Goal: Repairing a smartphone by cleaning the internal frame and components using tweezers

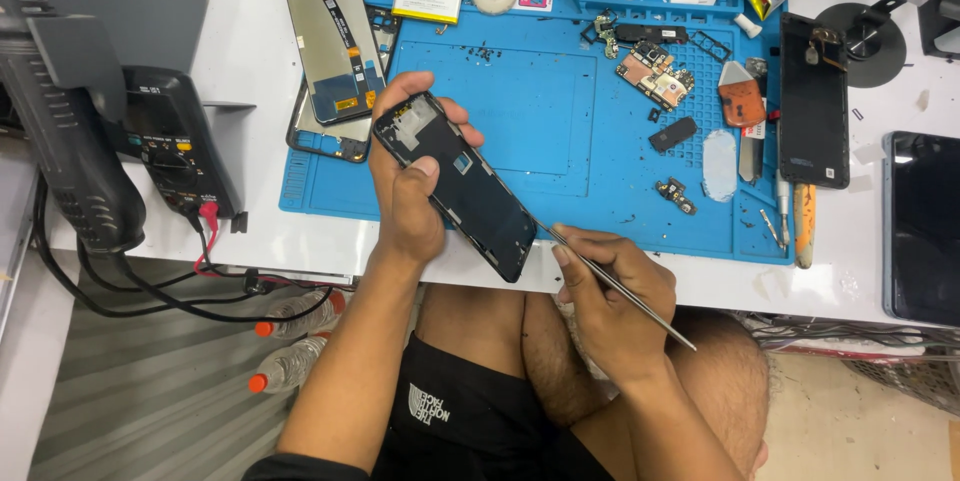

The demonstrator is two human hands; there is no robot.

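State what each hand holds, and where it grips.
Left hand grips the black phone frame around its upper end. Right hand pinches thin metal tweezers mid-shaft, tip at the frame's lower edge.

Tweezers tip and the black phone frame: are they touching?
Touching. The head view shows the tweezers in the right hand, with their tip meeting the lower edge of the phone frame, which the left hand holds.

The phone frame point(455, 184) is black matt plastic. The tweezers point(620, 288) are smooth bright metal. The work mat point(520, 111) is blue matt rubber-like sheet on a glossy white bench point(250, 51).
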